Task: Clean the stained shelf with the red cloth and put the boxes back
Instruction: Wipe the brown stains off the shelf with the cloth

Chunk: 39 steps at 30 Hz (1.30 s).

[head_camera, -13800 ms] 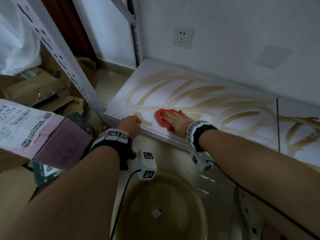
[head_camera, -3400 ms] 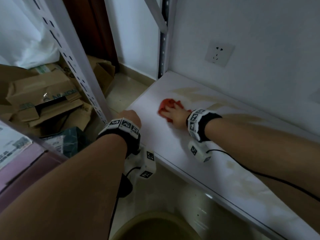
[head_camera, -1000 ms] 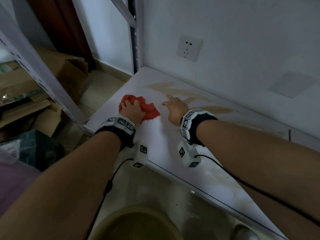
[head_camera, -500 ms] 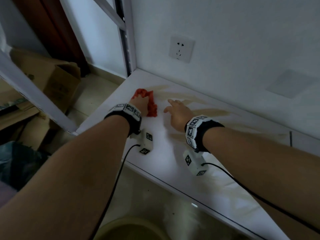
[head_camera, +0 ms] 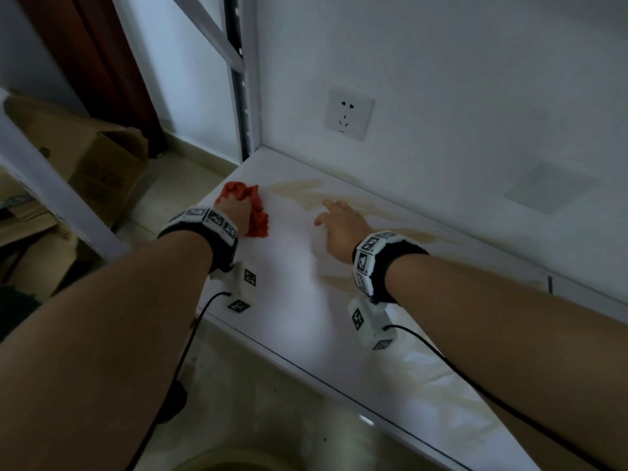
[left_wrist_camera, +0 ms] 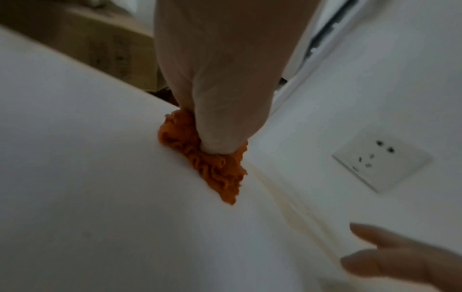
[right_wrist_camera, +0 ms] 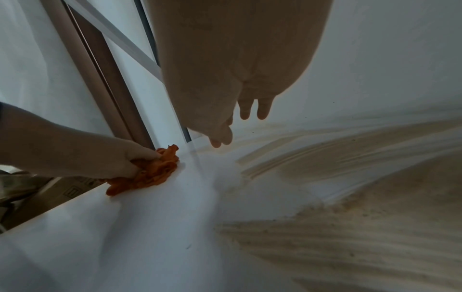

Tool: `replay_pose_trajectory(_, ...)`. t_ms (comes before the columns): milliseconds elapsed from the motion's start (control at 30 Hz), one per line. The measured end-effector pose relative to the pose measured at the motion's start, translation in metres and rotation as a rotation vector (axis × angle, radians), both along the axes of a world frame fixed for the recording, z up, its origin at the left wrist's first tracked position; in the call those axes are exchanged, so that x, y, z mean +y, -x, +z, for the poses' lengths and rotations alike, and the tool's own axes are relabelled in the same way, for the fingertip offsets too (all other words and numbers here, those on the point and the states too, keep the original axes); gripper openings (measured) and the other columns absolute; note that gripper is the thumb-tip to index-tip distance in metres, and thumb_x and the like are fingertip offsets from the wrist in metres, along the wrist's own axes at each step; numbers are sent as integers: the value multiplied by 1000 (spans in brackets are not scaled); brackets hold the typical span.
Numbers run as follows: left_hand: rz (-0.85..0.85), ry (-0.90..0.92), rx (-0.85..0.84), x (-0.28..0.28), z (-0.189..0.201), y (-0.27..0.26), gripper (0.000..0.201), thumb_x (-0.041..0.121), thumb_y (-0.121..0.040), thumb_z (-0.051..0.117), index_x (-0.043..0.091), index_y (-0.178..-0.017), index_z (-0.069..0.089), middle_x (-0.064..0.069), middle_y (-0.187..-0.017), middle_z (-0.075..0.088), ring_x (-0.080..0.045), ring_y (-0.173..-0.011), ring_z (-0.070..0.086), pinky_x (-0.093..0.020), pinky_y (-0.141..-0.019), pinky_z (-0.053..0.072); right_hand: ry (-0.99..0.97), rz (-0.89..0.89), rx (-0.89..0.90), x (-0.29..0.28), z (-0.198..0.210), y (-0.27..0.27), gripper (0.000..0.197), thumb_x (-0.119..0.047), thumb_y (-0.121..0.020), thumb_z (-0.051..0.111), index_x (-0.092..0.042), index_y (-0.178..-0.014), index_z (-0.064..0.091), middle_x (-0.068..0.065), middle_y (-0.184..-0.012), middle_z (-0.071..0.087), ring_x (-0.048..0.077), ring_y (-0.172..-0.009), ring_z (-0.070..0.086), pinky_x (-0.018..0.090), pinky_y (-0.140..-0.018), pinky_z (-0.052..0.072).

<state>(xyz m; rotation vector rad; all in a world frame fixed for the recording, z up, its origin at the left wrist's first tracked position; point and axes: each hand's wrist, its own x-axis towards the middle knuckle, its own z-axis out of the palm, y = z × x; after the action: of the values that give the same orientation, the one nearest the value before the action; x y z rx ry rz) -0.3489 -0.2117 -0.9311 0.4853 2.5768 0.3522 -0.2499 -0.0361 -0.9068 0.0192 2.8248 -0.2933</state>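
Observation:
The red cloth (head_camera: 257,212) lies bunched on the white shelf (head_camera: 299,300) near its left edge. My left hand (head_camera: 234,207) grips the red cloth (left_wrist_camera: 212,166) and holds it against the board; in the right wrist view its fingers curl into the red cloth (right_wrist_camera: 152,171). My right hand (head_camera: 339,222) hovers just to the right with its fingers (right_wrist_camera: 252,110) loosely spread, holding nothing. Tan stain streaks (head_camera: 306,192) run along the back of the shelf by the wall, and more streaks (right_wrist_camera: 350,227) lie under my right wrist. No boxes stand on the shelf.
A wall socket (head_camera: 348,113) sits above the shelf's back edge. The rack's upright (head_camera: 238,79) stands at the back left corner. Cardboard boxes (head_camera: 102,164) lie on the floor to the left. A basin rim (head_camera: 217,462) shows below the shelf front.
The cloth passed from my right hand to my left. My left hand has pushed it further back and left along the shelf, while my right hand stays open beside it.

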Motion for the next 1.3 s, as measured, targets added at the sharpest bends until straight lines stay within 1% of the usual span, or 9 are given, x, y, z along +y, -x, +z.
replay_pose_trajectory(67,101,47,123,2,-9,8,66,35,-90,59,13,-146,30,-16,-152,26,-32,-139,28,-26,-112,31,7,-5,5,0,-1,-1,51,1,-91,40,-15,-139,41,5,-159,7,25,-147,4,43,-120,12)
replay_pose_trajectory(133,-15,123,164,7,-12,7,79,45,-81,67,19,-146,30,-13,-154,20,-35,-142,16,-39,-119,17,3,-16,4,2,-3,-3,52,2,-91,40,-16,-140,40,5,-159,7,25,-147,4,41,-120,11)
replay_pose_trajectory(367,-160,-17,65,40,7,-27,55,24,-96,49,17,-148,29,-13,-147,38,-31,-129,44,-32,-106,36,-26,-16,29,-3,4,-5,53,-2,-93,40,-14,-144,35,6,-159,8,24,-147,7,39,-119,13)
replay_pose_trajectory(500,-51,-179,58,10,24,-22,48,36,-98,43,27,-144,37,-7,-141,49,-25,-118,54,-27,-97,40,-3,31,64,-15,1,5,50,-8,-94,44,-9,-143,35,9,-157,16,25,-145,14,38,-117,17)
replay_pose_trajectory(600,81,-35,212,-27,16,-11,40,24,-99,37,15,-137,48,-10,-141,49,-28,-130,45,-32,-107,34,58,24,88,-29,-9,18,48,-14,-95,44,-9,-141,36,11,-154,25,25,-142,22,39,-115,24)
replay_pose_trajectory(733,177,247,181,-60,-2,-7,35,13,-93,41,7,-123,57,-13,-129,56,-31,-118,54,-37,-100,43,63,14,46,-47,-19,36,58,-26,-95,48,-10,-146,26,13,-154,20,31,-139,26,41,-114,27)
replay_pose_trajectory(1000,67,248,170,-71,-7,8,27,17,-90,44,7,-103,66,-10,-117,62,-29,-108,60,-31,-91,47,-16,97,-61,-66,-30,57,58,-25,-94,49,-18,-147,28,20,-150,20,38,-135,31,39,-114,26)
replay_pose_trajectory(1167,20,282,183,-74,-2,16,33,21,-97,40,8,-119,60,-8,-126,58,-25,-116,56,-30,-95,44,-73,274,-121,-87,-35,67,70,-21,-92,53,-16,-151,16,14,-158,8,32,-145,11,38,-119,8)
replay_pose_trajectory(1300,-2,320,183,-72,-2,23,31,19,-98,39,4,-116,60,-9,-123,60,-25,-114,58,-27,-89,44,-140,307,-76,-91,-39,95,69,-22,-93,53,-13,-151,15,12,-158,7,31,-145,12,37,-119,7)
